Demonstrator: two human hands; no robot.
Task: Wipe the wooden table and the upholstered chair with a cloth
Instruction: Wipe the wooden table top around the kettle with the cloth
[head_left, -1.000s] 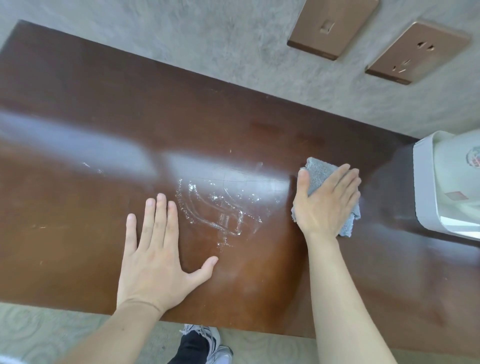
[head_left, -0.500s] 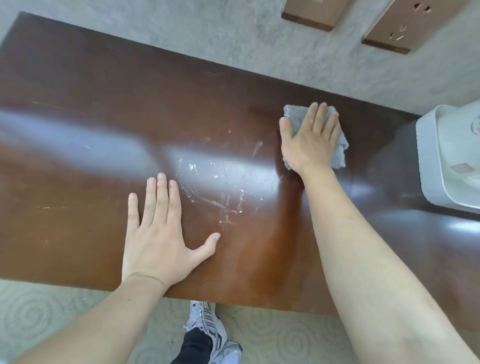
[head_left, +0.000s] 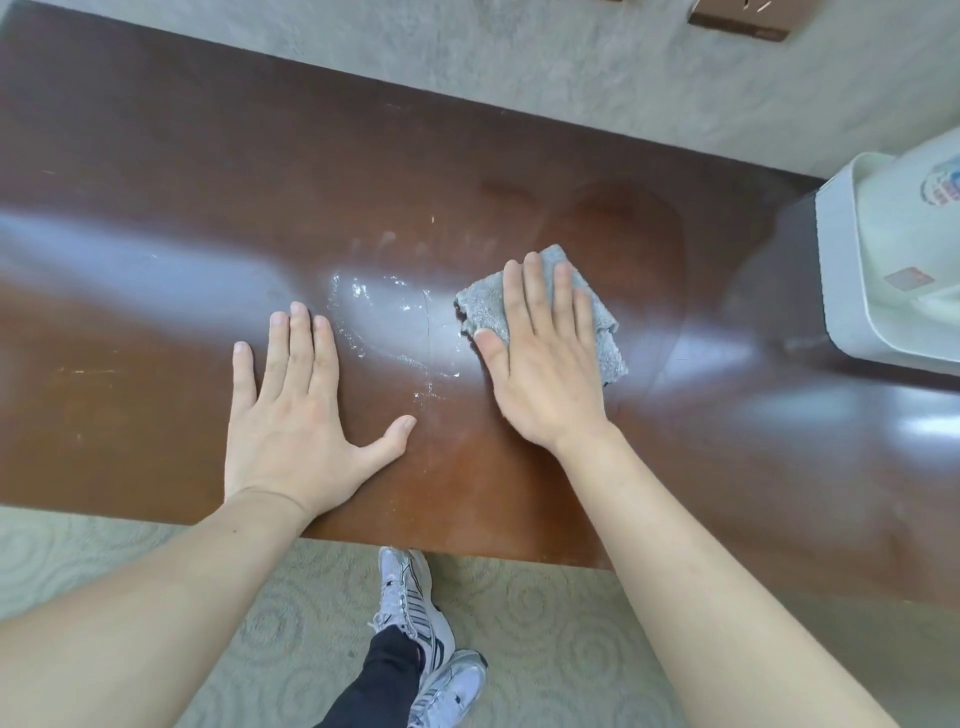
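A white appliance (head_left: 893, 270) at the right, a brown wall plate (head_left: 737, 23), white sneakers (head_left: 410, 597) on patterned carpet (head_left: 545, 649)

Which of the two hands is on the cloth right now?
The right hand, pressed flat on the folded grey cloth. The left hand lies spread on the bare brown wooden table.

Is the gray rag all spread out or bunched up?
Bunched up: the cloth lies folded under the flat right hand.

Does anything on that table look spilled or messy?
Yes: a wet, whitish smear glistens on the dark brown wooden table, between the flat left hand and the right hand pressing a grey cloth.
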